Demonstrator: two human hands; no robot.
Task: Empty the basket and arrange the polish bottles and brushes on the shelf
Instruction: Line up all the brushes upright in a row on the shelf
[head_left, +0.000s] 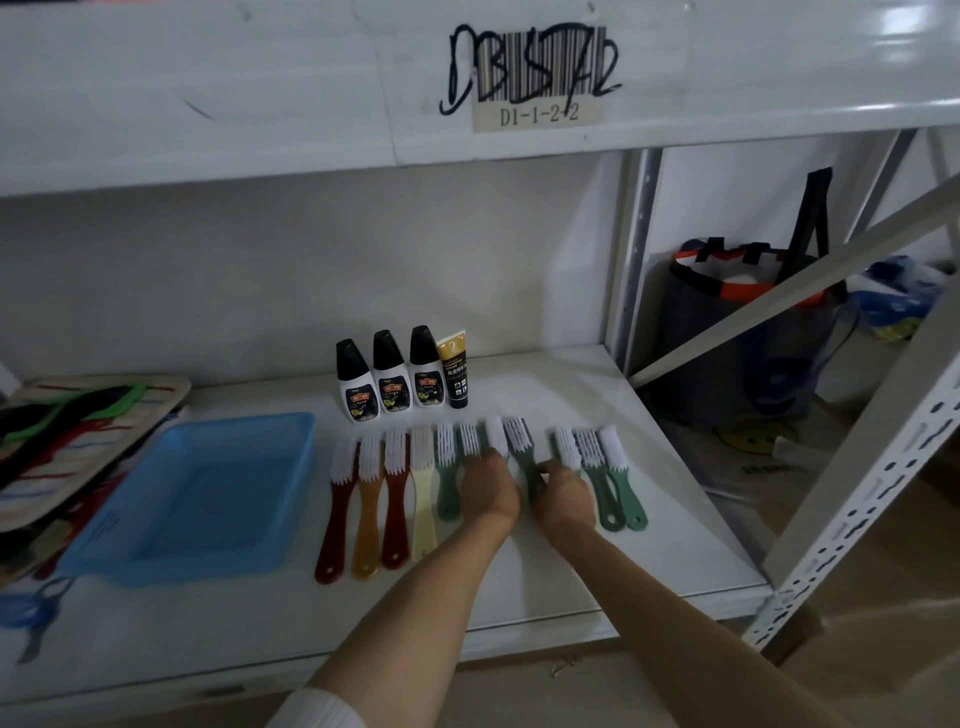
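Observation:
An empty blue basket sits on the white shelf at the left. Three white polish bottles with black caps and a black tube with a gold top stand in a row at the back. In front of them several brushes with white bristles lie side by side: red, amber, cream and green ones. My left hand rests on a green brush in the middle of the row. My right hand pinches the handle of the dark green brush beside it.
A stack of striped mats lies left of the basket. Blue scissors lie at the shelf's front left. The upper shelf hangs low overhead. Right of the metal post stand a dark bag and a diagonal brace.

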